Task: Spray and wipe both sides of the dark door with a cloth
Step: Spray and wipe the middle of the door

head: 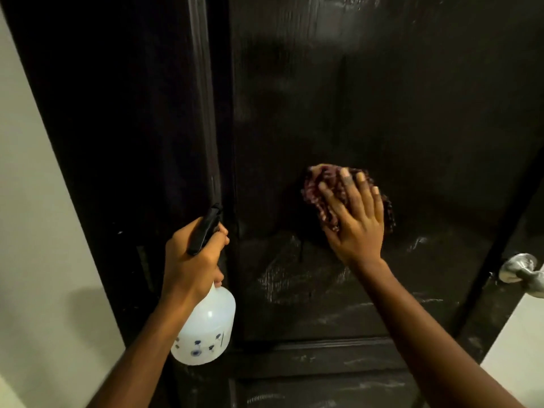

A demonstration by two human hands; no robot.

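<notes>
The dark door (368, 98) fills most of the view, its panel glossy with wet streaks and foam low down. My right hand (354, 219) lies flat with straight fingers on a dark red patterned cloth (321, 195), pressing it against the middle of the panel. To the left, my left hand (192, 260) grips the neck of a white spray bottle (206, 328) with a black trigger head, held upright beside the door's left edge. The nozzle points at the door.
A silver round door knob (519, 270) sticks out at the right edge. A dark door frame (117, 128) runs along the left, with a pale wall (35, 231) beyond it. Light wall or floor shows at the lower right (518, 348).
</notes>
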